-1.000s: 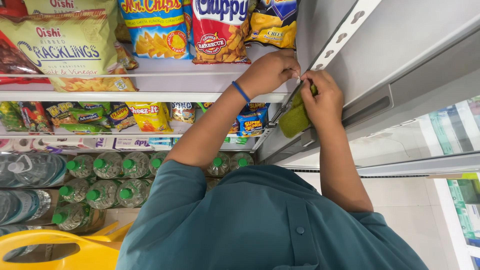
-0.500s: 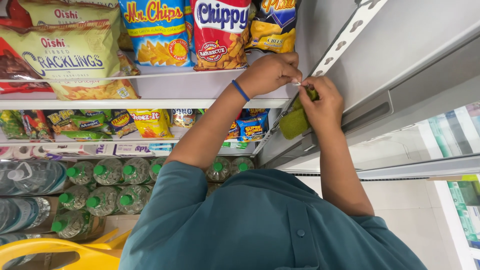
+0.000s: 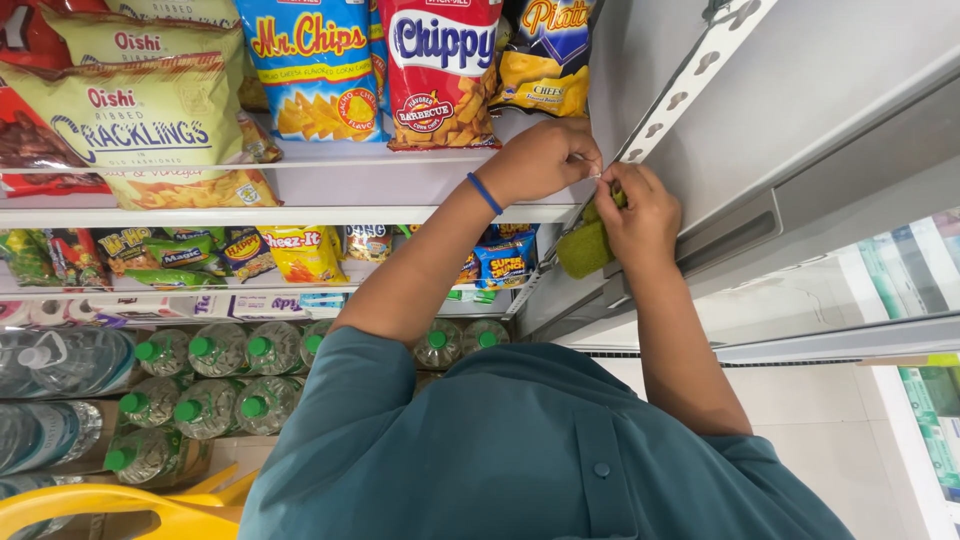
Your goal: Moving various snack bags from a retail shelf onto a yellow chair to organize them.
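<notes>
Several water bottles (image 3: pixel 215 385) with green caps lie in rows at the far left, next to a yellow basket (image 3: pixel 90 505) at the bottom corner. Above them a white shelf (image 3: pixel 300 190) carries big snack bags (image 3: pixel 150 120) in yellow, blue and red, and a lower shelf holds smaller packets (image 3: pixel 290 255). Moving across, the left hand (image 3: pixel 545 160) (a blue band (image 3: pixel 485 193) sits on its wrist) reaches over the shelf edge with its fingers curled tight, the fingertips pinched on something small and pale that is too tiny to make out. Just beside it, almost touching, the right hand (image 3: pixel 640 215) is closed around a green cloth (image 3: pixel 585 245), which bunches out below the palm; its fingertips meet those of the left hand at the grey slotted strip (image 3: pixel 700 75) on the upright panel. Both hands are raised against that strip, at the corner where the shelf ends. Further right comes the plain grey side wall (image 3: pixel 820 130), then a glass cooler door (image 3: pixel 900 290) at the edge. A teal shirt (image 3: pixel 520 450) fills the lower middle
</notes>
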